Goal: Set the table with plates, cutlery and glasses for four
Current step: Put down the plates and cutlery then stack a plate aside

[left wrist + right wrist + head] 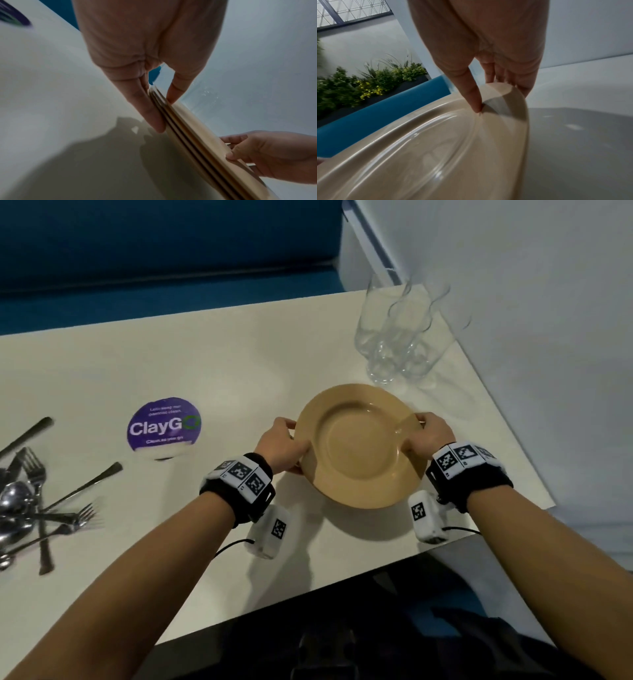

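Note:
A stack of tan plates (356, 443) is near the right end of the white table (171, 354), a shadow under its near edge. The left wrist view shows about three rims (197, 135) layered together. My left hand (287, 446) grips the stack's left rim, thumb on top and fingers (154, 116) underneath. My right hand (424, 436) grips the right rim the same way, its thumb (474, 97) pressing the top plate (436, 148). Clear glasses (394, 337) stand clustered just beyond the plates. A pile of forks, spoons and knives (27, 501) lies at the far left.
A round purple sticker (164, 422) is on the table left of the plates. A blue bench (137, 251) runs behind the table. A white wall (548, 337) borders the table's right side. The table's near edge (308, 587) is close to my wrists.

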